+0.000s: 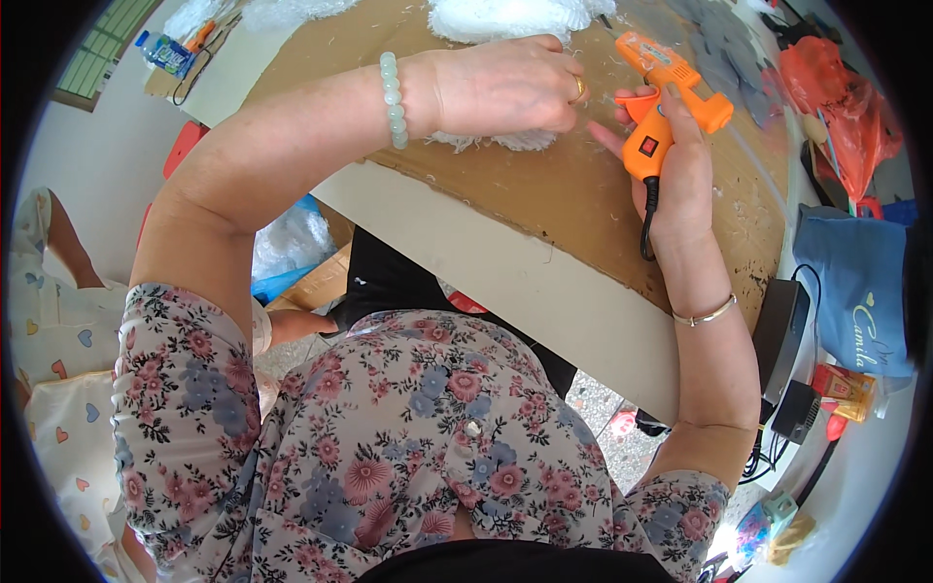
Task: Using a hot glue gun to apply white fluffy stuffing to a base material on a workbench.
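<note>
- Two risks jump out, both at the nozzle point(606, 21). The gun point(666, 68) has it just beside the white fluff point(515, 17), so if it's hot, one nudge could melt strands.
- Your left hand point(505, 89) is near that tip too; swing it right and you might burn a knuckle.
- Cord point(648, 219) hangs from the grip point(647, 146) by your wrist point(682, 228), so a snag could yank your aim off.
- Loose wisps on the cardboard point(593, 199) would probably cling to any drip.
- Where it's at: gun's in your right hand point(683, 155), over the cardboard, to the right of your left hand.
- Pointing: nozzle aims away from you and leftward. Long axis of the barrel slants from far left to near right; grip comes off it toward you, trigger point(639, 105) facing your left hand.
- Fingers: right thumb lies along the grip, the others wrap loosely, a bit spread near the trigger. Can't tell if it's squeezed. Left ones curl under, tips hidden, so no idea whether they're pinching anything.
</note>
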Available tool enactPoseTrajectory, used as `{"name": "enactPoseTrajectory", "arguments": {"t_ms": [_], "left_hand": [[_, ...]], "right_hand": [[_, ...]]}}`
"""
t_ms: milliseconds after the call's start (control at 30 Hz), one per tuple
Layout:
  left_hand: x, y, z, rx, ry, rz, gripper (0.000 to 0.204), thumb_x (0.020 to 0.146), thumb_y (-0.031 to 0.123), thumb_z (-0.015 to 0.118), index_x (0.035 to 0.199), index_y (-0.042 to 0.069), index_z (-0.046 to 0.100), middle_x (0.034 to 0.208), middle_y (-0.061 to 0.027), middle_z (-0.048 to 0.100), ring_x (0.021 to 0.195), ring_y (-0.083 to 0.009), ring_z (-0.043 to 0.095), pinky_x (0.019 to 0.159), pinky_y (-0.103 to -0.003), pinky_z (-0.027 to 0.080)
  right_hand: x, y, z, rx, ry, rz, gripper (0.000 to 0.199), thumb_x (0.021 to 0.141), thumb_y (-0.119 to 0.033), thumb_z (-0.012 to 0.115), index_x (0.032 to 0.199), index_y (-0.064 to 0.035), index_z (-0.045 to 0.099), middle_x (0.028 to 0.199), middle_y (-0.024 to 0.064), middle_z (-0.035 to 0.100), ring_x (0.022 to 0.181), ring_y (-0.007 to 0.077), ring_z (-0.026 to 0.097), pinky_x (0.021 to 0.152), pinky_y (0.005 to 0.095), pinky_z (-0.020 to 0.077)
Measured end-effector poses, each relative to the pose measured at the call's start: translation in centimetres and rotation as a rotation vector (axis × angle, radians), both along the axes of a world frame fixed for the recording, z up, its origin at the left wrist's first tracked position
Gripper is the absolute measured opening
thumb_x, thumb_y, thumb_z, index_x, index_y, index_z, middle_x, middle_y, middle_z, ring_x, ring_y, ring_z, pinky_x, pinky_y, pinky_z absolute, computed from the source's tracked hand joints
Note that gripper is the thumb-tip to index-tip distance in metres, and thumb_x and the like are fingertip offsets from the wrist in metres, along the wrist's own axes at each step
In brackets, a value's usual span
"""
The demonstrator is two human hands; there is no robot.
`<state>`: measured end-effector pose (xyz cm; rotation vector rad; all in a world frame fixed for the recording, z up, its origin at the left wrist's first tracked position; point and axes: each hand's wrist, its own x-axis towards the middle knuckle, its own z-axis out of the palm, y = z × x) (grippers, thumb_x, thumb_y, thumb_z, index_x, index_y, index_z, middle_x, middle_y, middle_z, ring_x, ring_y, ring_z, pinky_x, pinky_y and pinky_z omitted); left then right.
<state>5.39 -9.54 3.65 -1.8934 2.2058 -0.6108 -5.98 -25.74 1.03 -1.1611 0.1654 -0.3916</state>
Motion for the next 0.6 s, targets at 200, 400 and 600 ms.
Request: {"name": "enactPoseTrajectory", "arguments": {"t_ms": [200,400,600], "left_hand": [[1.2,0.8,-1.0,-0.157,0.216,-0.014,0.005,0.072,0.008,0.061,0.076,0.009,0.063,0.081,-0.0023,0.059,0.088,-0.0204,0.055,0.083,-0.034,0.043],[1.2,1.8,-1.5,-0.171,0.370,0.041,0.013,0.075,0.003,0.060,0.086,0.008,0.065,0.087,-0.0026,0.060,0.088,-0.0225,0.056,0.084,-0.035,0.044],[1.0,2.0,-1.3,-0.172,0.403,0.097,0.018,0.072,0.000,0.061,0.088,0.006,0.066,0.088,-0.0040,0.060,0.087,-0.0242,0.056,0.085,-0.036,0.044]], "right_hand": [[-0.5,1.0,0.0,-0.094,-0.001,0.099,0.025,0.094,-0.019,0.045,0.107,0.0013,0.051,0.099,0.0110,0.057,0.092,0.0164,0.055,0.085,0.0456,0.0520],[0.0,1.6,0.0,-0.096,-0.042,0.163,0.026,0.093,-0.017,0.045,0.109,0.0022,0.050,0.101,0.0120,0.056,0.095,0.0169,0.055,0.086,0.0450,0.0521],[0.9,1.9,0.0,-0.084,-0.018,0.194,0.027,0.093,-0.018,0.046,0.111,0.0020,0.049,0.103,0.0118,0.056,0.095,0.0173,0.055,0.084,0.0444,0.0530]]}}
